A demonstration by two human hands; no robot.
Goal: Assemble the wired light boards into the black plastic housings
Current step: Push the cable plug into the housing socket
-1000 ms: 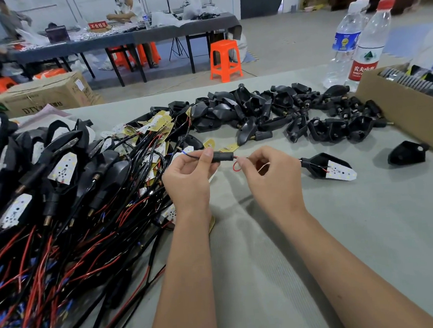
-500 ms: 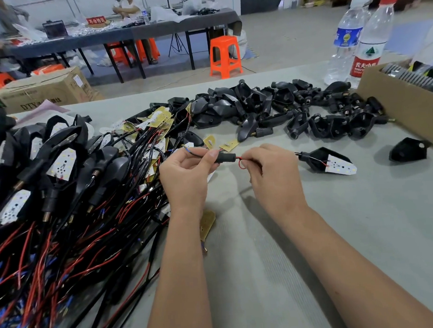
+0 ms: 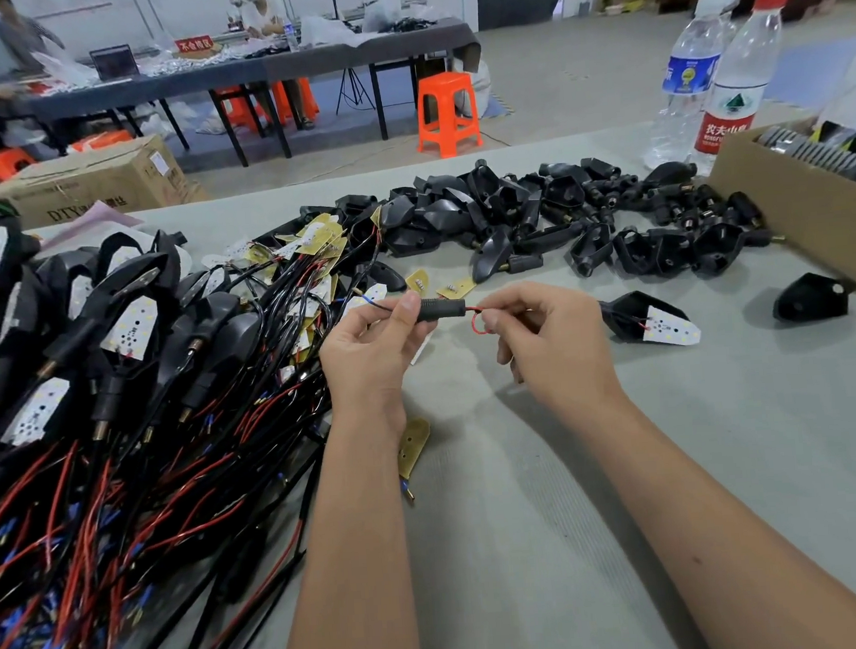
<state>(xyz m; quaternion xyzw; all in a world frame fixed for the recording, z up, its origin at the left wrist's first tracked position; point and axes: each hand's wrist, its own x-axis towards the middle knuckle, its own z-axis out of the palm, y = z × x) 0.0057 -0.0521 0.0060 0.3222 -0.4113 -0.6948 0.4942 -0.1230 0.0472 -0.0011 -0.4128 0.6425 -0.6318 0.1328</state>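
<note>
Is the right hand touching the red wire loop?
Touching: in the head view the right hand pinches the red wire loop beside the black sleeve.

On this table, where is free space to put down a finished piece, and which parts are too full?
Bare table lies right of the right hand, below the housing with the white board and the cardboard box. Crowded: the wired pile on the left and the empty housings at the far edge.

Grey-green worktop [image 3: 729, 455]. Left of frame: heap of finished units w/ red/black wires [image 3: 93, 423]. Upper centre: pile of empty black housings [image 3: 535, 215]. Upper right: 2 water bottles [image 3: 723, 85], cardboard box [image 3: 803, 217]. Right centre: housing w/ light board [image 3: 653, 316], lone housing [image 3: 812, 303].
</note>
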